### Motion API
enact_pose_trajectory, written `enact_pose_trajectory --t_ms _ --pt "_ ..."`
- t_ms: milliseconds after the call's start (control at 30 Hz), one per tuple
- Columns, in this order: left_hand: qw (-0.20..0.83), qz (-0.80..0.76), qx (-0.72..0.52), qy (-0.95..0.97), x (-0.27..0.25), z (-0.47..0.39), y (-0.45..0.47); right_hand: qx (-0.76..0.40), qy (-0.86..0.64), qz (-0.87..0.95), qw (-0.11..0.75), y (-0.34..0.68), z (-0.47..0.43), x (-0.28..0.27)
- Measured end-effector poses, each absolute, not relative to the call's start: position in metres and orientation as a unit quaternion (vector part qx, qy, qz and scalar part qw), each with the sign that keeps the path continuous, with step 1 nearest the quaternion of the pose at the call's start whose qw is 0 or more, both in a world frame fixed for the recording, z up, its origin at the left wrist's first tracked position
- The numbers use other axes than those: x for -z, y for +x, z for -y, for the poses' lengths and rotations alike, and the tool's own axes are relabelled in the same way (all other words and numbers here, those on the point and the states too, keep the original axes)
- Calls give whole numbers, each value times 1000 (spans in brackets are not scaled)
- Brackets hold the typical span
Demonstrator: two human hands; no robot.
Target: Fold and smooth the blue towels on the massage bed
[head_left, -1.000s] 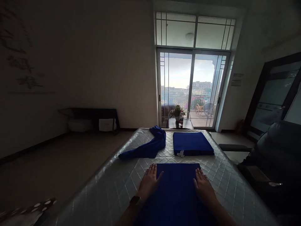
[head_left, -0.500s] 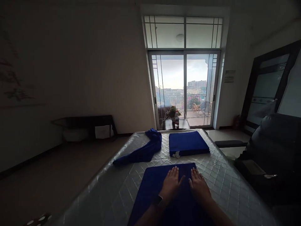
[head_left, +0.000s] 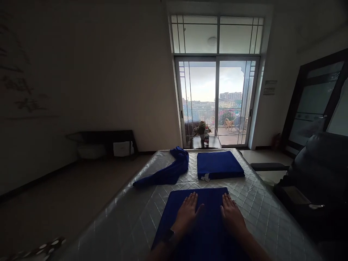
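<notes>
A dark blue folded cloth (head_left: pixel 208 217) lies flat in front of me on a shiny quilted mattress (head_left: pixel 119 224). My left hand (head_left: pixel 187 212) rests palm down on its left part, fingers stretched out and thumb apart; a watch (head_left: pixel 170 235) is on that wrist. Flat along the right side of the cloth lies my right hand (head_left: pixel 232 214), its fingers straight. Beyond them is a second folded blue cloth (head_left: pixel 220 165), thick and with white tags (head_left: pixel 206 177) at its near left corner. To the left of that, a crumpled blue cloth (head_left: pixel 174 168) trails toward the mattress's left edge.
Past the far edge stands a chair (head_left: pixel 206 142) with a bottle (head_left: pixel 206 136) and a potted plant (head_left: pixel 201 127), before the sliding glass door (head_left: pixel 198 94). A black armchair (head_left: pixel 320 170) is close on the right. A low dark rack (head_left: pixel 106 136) stands by the left wall.
My left hand has slid left across the cloth, away from my right hand. The right hand stays near the right edge. The view has shifted slightly.
</notes>
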State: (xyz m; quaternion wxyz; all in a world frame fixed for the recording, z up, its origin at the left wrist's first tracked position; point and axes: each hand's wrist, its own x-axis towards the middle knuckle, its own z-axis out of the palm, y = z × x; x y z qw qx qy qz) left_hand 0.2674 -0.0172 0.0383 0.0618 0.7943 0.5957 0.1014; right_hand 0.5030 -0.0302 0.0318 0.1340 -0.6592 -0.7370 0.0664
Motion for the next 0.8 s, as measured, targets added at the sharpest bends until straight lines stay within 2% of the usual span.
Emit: enact_pose_trajectory --t_ms 233,800 --pt "41 -662 -119 739 -30 24 187 -72 -652 745 124 504 32 -33" --pt "55 -666 -145 729 -26 23 182 -45 -651 749 111 502 27 -28"
